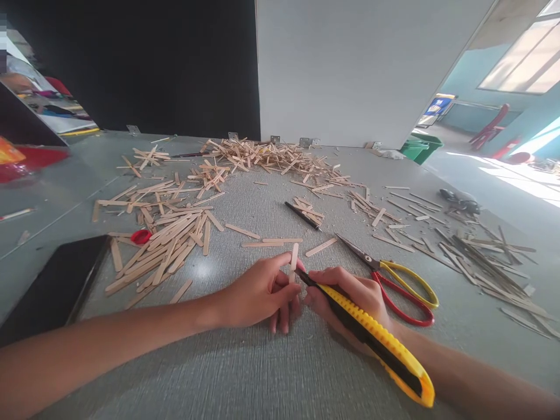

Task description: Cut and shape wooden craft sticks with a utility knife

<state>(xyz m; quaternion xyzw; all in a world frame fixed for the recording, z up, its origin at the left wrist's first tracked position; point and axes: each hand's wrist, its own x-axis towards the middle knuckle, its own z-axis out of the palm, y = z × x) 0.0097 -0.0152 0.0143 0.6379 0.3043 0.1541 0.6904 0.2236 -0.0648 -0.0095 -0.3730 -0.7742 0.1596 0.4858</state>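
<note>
Between the thumb and fingers of my left hand (pixel 266 289) a short wooden craft stick (pixel 294 256) is pinched upright. My right hand (pixel 350 294) is closed around a yellow and black utility knife (pixel 371 329), its handle slanting down to the right. The knife's dark tip meets the stick's right edge, close to my left fingers; whether it cuts in, I cannot tell. Just beyond my hands lie a few loose sticks (pixel 282 240). Scissors (pixel 406 286) with red and yellow handles rest to the right of my right hand. A black pen (pixel 303 216) lies farther forward.
A phone (pixel 56 286) lies at left, beside a heap of craft sticks (pixel 170 248) and a red cap (pixel 140 236). A bigger pile (pixel 271 154) runs along the black and white panels (pixel 350 70). Thin split strips (pixel 494 262) cover the right side. A green bin (pixel 417 147) stands beyond.
</note>
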